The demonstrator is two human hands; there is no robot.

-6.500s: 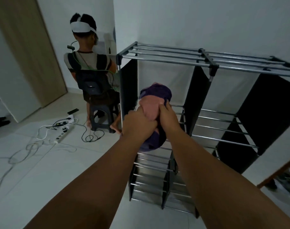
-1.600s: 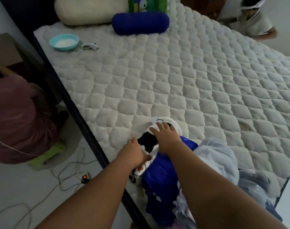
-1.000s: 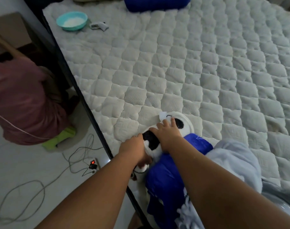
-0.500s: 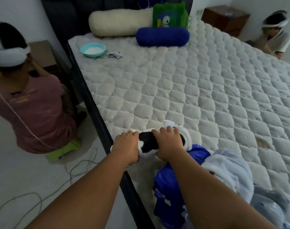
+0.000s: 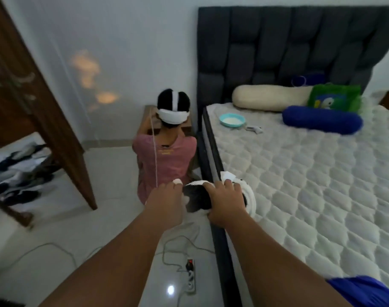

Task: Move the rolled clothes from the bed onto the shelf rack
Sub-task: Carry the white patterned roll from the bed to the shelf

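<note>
I hold a black-and-white rolled garment (image 5: 195, 199) in both hands, lifted at the left edge of the bed (image 5: 311, 185). My left hand (image 5: 166, 201) grips its left end and my right hand (image 5: 225, 202) grips its right end from above. A blue garment (image 5: 361, 289) shows at the bottom right corner on the bed. The shelf rack is out of view.
A person in a pink shirt (image 5: 167, 160) sits on the floor beside the bed, back to me. A power strip (image 5: 190, 276) with cables lies on the tiles below my arms. On the bed are a teal bowl (image 5: 232, 119), a blue bolster (image 5: 322, 119) and a cream bolster (image 5: 268, 100). A wooden door frame (image 5: 56, 138) stands at left.
Both hands have lifted the black-and-white roll off the pile at the bed's edge. My view has swung up and left, so the clothes pile has dropped mostly out of sight.
</note>
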